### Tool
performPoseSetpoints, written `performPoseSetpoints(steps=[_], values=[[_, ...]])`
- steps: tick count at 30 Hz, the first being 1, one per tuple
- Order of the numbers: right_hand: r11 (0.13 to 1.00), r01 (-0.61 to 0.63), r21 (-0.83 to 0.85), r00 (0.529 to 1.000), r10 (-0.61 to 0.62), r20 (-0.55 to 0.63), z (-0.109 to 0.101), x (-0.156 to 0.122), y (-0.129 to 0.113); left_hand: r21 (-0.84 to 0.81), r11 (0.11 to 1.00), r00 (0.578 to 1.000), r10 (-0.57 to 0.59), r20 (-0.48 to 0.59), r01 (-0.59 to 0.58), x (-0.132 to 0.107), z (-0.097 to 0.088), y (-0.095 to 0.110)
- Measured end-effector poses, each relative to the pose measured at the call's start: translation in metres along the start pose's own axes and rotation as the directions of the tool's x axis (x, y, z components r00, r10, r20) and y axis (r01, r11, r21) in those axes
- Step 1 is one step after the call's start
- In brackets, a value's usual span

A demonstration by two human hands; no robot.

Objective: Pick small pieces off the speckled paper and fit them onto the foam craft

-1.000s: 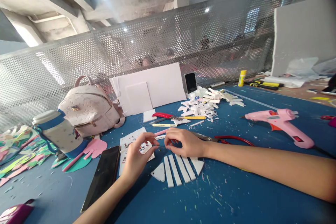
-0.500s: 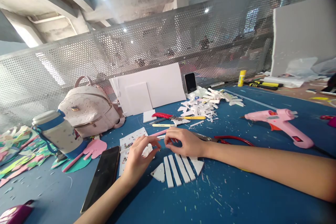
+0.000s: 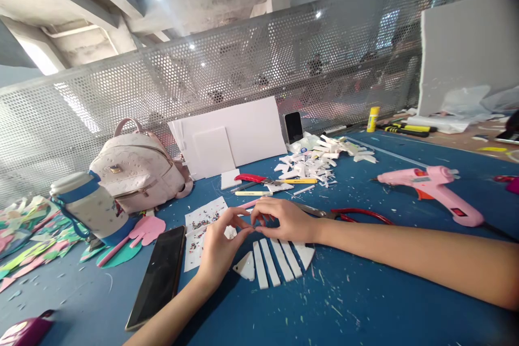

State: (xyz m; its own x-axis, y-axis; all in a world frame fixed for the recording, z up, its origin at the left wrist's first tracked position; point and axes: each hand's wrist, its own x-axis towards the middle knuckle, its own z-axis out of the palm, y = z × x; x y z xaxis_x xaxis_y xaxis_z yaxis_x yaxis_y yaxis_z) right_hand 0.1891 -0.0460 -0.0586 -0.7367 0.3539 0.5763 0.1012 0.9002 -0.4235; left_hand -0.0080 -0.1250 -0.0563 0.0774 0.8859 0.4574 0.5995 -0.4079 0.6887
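Observation:
My left hand [image 3: 221,246] and my right hand [image 3: 284,220] meet fingertip to fingertip just above a fan of several white foam strips [image 3: 275,259] lying on the blue table [image 3: 365,308]. Both hands are pinched at the strips' far ends; whatever small thing sits between the fingers is too small to name. A white triangular foam offcut [image 3: 245,266] lies left of the strips, under my left palm. A paper sheet with small coloured bits [image 3: 203,224] lies behind my left hand.
A black phone [image 3: 160,275] lies left of my left arm. Red-handled scissors [image 3: 348,215] sit behind my right wrist, a pink glue gun [image 3: 432,186] further right. A bottle [image 3: 91,205], a backpack [image 3: 135,167], white boards [image 3: 235,138] and foam scraps [image 3: 316,162] stand behind.
My left hand has shifted slightly right, closing its fingertips against my right hand's over the strips. My right hand has hardly moved.

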Motion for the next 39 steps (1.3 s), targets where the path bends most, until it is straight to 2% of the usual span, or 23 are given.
performPoseSetpoints(steps=[5,11,16,21,26,32,36,39], values=[[0.999,-0.040,-0.026,0.999,0.039,-0.031,0.000,0.000,0.000,-0.046,0.999,1.000,-0.021,0.007,0.021,0.000,0.002,0.000],[0.982,-0.190,0.016,0.974,0.190,-0.124,-0.001,0.001,0.002,-0.046,0.997,0.996,0.059,-0.067,-0.062,0.000,-0.009,-0.003],[0.964,-0.263,0.018,0.958,0.264,-0.108,-0.002,0.002,0.001,-0.122,0.984,0.969,0.099,-0.226,-0.130,0.000,-0.019,0.000],[0.956,-0.286,-0.071,0.953,0.276,-0.128,-0.003,0.001,0.001,-0.190,0.967,0.912,0.079,-0.403,-0.168,0.005,-0.027,0.003],[0.953,-0.283,-0.109,0.953,0.267,-0.141,0.000,-0.001,0.005,-0.245,0.950,0.869,0.052,-0.492,-0.195,0.014,-0.039,0.006],[0.952,-0.285,-0.109,0.953,0.269,-0.141,0.000,-0.001,0.005,-0.265,0.948,0.863,0.021,-0.505,-0.178,0.018,-0.046,-0.001],[0.944,-0.301,-0.136,0.947,0.280,-0.155,0.000,-0.001,0.005,-0.251,0.960,0.902,0.003,-0.432,-0.123,0.015,-0.041,-0.006],[0.951,-0.283,-0.127,0.954,0.265,-0.144,-0.001,0.000,0.006,-0.148,0.986,0.943,0.022,-0.333,-0.075,0.010,-0.034,-0.007]])
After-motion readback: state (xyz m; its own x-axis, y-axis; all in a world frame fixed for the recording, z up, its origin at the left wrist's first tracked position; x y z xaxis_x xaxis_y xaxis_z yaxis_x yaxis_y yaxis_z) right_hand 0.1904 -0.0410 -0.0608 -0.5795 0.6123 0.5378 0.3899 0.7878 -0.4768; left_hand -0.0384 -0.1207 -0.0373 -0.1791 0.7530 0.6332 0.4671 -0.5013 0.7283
